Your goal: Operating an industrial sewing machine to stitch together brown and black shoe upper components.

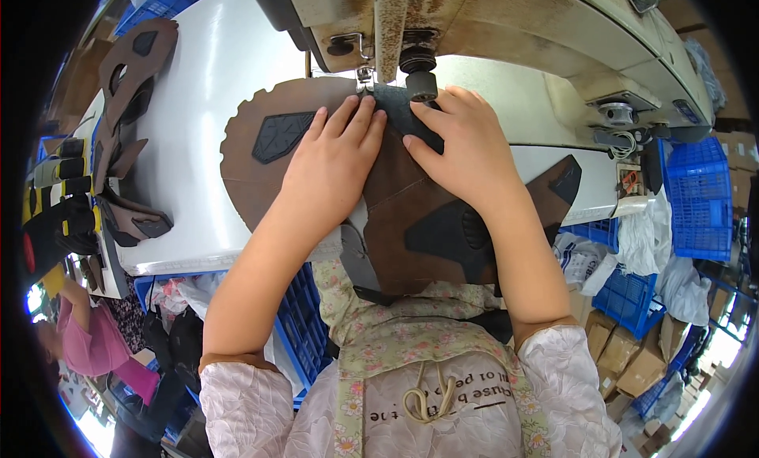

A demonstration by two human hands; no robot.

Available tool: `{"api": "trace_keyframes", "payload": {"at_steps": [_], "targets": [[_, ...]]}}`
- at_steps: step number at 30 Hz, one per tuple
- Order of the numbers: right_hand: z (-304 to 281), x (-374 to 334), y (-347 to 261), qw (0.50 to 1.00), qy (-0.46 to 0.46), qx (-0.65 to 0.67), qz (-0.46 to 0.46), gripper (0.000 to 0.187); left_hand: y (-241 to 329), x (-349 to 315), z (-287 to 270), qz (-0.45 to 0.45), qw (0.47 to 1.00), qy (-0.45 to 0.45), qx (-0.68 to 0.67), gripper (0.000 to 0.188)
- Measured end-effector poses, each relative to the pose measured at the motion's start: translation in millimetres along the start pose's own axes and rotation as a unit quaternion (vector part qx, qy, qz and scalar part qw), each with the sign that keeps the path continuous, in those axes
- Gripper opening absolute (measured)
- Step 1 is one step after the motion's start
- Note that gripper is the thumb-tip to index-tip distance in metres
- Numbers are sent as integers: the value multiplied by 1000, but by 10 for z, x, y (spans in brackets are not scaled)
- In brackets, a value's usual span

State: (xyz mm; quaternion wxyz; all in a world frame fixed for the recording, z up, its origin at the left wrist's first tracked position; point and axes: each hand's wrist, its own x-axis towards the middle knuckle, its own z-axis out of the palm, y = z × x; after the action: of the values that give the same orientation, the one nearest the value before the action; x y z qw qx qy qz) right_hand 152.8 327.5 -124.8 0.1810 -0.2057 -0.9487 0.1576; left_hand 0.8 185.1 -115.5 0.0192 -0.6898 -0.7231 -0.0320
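A brown leather-like shoe upper piece (pixel 261 162) with black patches lies on the white sewing table and hangs over its front edge toward my lap. My left hand (pixel 336 154) rests flat on it, fingers stretched toward the presser foot (pixel 364 77) of the sewing machine (pixel 482 31). On the other side my right hand (pixel 458 142) is spread, thumb and fingers apart, its fingertips beside the dark roller (pixel 421 85). Between the hands a dark strip of the material (pixel 395 110) runs under the machine head. The needle point itself is too small to make out.
More brown cut pieces (pixel 126 102) are piled on the left of the white table (pixel 198 86). Blue crates (pixel 700 197) and cardboard boxes (pixel 632 359) stand at the right. A co-worker in a pink top (pixel 99 335) is at the lower left, near racked dark parts (pixel 67 181).
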Motion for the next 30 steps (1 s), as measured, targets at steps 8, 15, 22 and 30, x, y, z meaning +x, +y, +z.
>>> {"api": "trace_keyframes", "payload": {"at_steps": [8,15,22,30], "targets": [[-2,-8,-6,1000,-2,-8,6,41,5,-1,-7,1,1000,-3,0,57],[-59,-22,-12,999,29,27,12,37,-20,0,13,-1,999,20,-25,62],[-133,-162,111,994,-31,101,0,23,-22,-79,9,-57,993,71,-75,63],[-126,-152,121,993,-34,113,-2,22,-73,-72,16,-43,992,86,-85,61]]}}
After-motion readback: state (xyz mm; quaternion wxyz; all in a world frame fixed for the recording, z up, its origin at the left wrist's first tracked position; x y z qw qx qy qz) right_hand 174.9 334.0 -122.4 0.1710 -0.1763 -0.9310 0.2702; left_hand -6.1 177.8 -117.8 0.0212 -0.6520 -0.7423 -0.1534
